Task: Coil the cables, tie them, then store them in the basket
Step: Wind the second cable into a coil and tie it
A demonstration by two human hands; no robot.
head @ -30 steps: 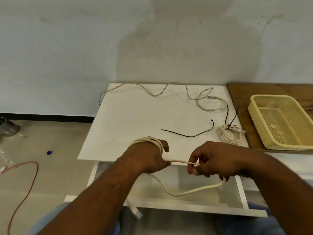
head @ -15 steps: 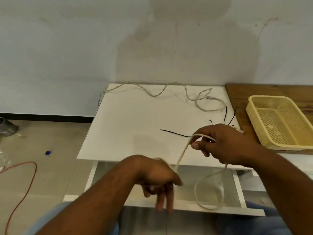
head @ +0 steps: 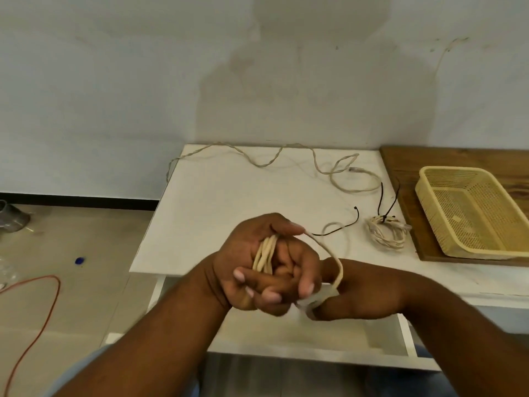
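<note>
My left hand (head: 266,265) is turned palm up over the white table's front edge, with several loops of cream cable (head: 264,255) wound around it. My right hand (head: 357,293) sits just right of it and lower, pinching the cable's free end, which arcs from the left thumb down to the right fingers. A coiled cream cable bound with a black tie (head: 385,232) lies on the table near the yellow mesh basket (head: 429,193). A loose black zip tie (head: 340,227) lies behind my hands. Another long cream cable (head: 286,156) snakes along the table's far edge.
The basket rests on a wooden board (head: 406,164) at the right. The white table (head: 214,202) stands against a pale wall. An orange cord (head: 37,316) and a blue cap (head: 80,260) lie on the tiled floor at left.
My left hand rotated from fingers-down to palm-up, showing the wound loops. My right hand dropped from above the table to beside and below the left, carrying the cable's end around.
</note>
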